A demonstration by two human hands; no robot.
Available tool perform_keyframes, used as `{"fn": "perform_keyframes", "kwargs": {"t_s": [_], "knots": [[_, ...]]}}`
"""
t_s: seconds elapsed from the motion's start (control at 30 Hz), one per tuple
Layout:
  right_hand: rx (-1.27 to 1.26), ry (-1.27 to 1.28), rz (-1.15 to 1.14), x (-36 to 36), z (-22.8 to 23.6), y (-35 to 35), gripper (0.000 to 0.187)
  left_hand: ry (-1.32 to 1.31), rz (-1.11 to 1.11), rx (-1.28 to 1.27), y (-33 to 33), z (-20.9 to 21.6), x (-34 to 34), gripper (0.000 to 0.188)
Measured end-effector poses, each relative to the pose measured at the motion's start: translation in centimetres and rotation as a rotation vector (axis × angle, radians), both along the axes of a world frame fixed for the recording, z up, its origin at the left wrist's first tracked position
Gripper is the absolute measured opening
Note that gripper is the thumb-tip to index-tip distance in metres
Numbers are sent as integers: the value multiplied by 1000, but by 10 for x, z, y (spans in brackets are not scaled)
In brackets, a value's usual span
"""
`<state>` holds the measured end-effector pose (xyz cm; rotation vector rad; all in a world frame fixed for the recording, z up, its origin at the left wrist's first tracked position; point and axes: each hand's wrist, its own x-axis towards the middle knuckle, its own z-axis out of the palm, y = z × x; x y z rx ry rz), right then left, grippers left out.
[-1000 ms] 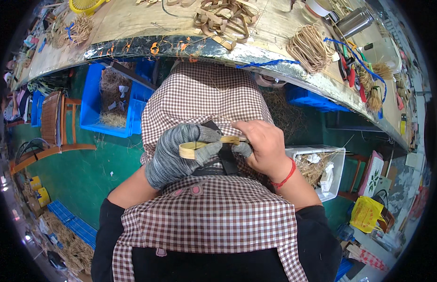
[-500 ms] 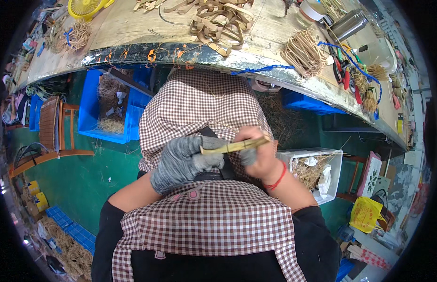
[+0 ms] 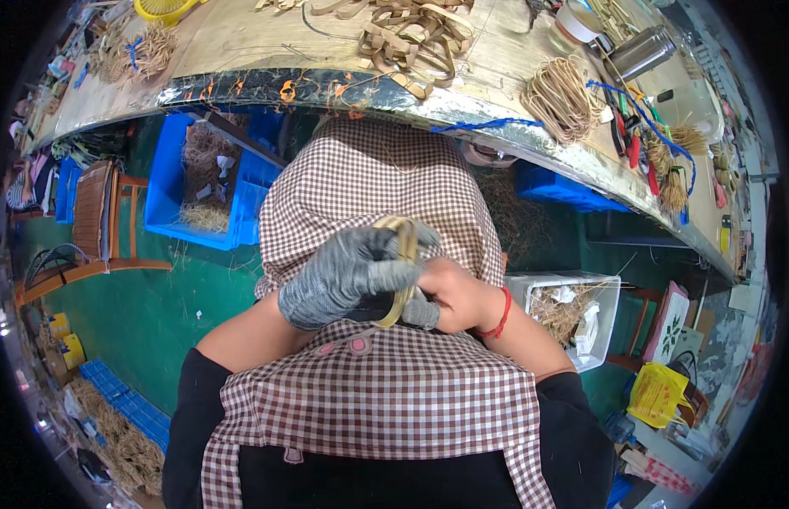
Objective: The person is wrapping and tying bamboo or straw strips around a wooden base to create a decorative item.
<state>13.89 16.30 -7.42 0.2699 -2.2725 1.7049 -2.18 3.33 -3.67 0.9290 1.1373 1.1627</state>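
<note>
Above my lap, a ring of pale yellow-green flat strip (image 3: 408, 243) stands on edge between my hands. My left hand (image 3: 342, 276), in a grey knit glove, is closed round the ring's near side with the thumb across it. On the other side my right hand (image 3: 455, 293) pinches close against the ring; grey cloth covers one of its fingertips, and a red cord circles the wrist. Whether the right fingers hold a separate thin strand is too small to tell. A checked apron (image 3: 352, 174) covers my lap beneath.
On the workbench (image 3: 267, 55) ahead lie a pile of curled flat strips (image 3: 420, 38), a coiled fibre bundle (image 3: 564, 100), pliers and a steel flask (image 3: 642, 53). Blue crate (image 3: 161, 191) at left and white bin (image 3: 610, 318) at right hold straw scraps. A wooden chair (image 3: 97, 208) stands left.
The ring has turned from lying nearly edge-on and level to standing upright, showing its round opening. My right hand has moved down slightly, to the ring's right side.
</note>
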Motion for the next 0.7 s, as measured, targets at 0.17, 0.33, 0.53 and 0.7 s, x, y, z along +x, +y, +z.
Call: {"fn": "perform_keyframes", "kwargs": {"t_s": [0.17, 0.33, 0.53, 0.7], "knots": [[-87, -153, 174, -2, 7, -4, 26, -105, 579, -69, 7, 1, -8, 27], [-87, -106, -432, -4, 19, -12, 28, 66, 614, -177, 5, 13, 1, 22], [-1, 75, -356, -3, 13, -5, 14, 371, 439, -23, -5, -5, -7, 24], [-53, 12, -471, 5, 18, 1, 9, 302, 460, -154, -3, 4, -7, 27]]}}
